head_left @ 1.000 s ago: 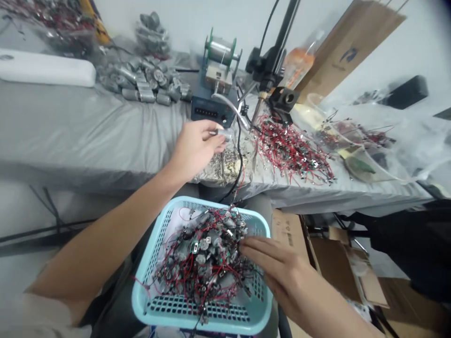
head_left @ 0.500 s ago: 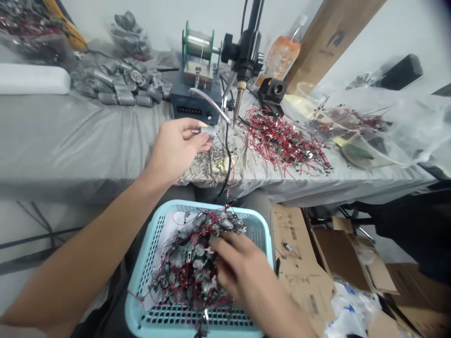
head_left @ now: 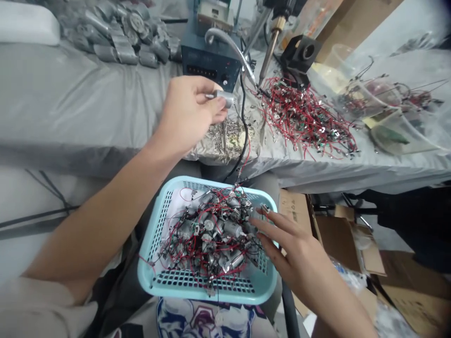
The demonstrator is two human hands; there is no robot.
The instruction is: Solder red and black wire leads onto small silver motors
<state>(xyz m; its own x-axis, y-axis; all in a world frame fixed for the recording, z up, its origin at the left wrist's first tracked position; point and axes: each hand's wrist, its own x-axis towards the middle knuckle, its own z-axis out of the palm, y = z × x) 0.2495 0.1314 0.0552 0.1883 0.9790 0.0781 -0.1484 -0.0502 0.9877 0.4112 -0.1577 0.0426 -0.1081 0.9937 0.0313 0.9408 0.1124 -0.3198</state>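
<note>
Between the thumb and fingers of my left hand (head_left: 192, 110) is a small silver motor (head_left: 224, 98), held in front of the blue soldering station (head_left: 209, 65). My right hand (head_left: 287, 239) hovers over the right rim of the light blue basket (head_left: 150, 239), fingers spread and holding nothing. Inside the basket lies a heap of wired motors (head_left: 211, 225) with red and black leads and small green boards. The soldering iron (head_left: 271, 51) points down from its stand, right of the motor in my left hand.
A pile of bare motors (head_left: 123, 35) lies at the table's back left. Red-wired small boards (head_left: 310, 117) are heaped to the right of the iron, beside a clear plastic tub (head_left: 398, 136). Cardboard boxes (head_left: 338, 234) stand below on the right. A black cable (head_left: 243, 136) hangs over the table edge.
My right hand has come up out of the heap and moved right, its fingers opening. My left hand still holds the motor. The head view has tilted down.
</note>
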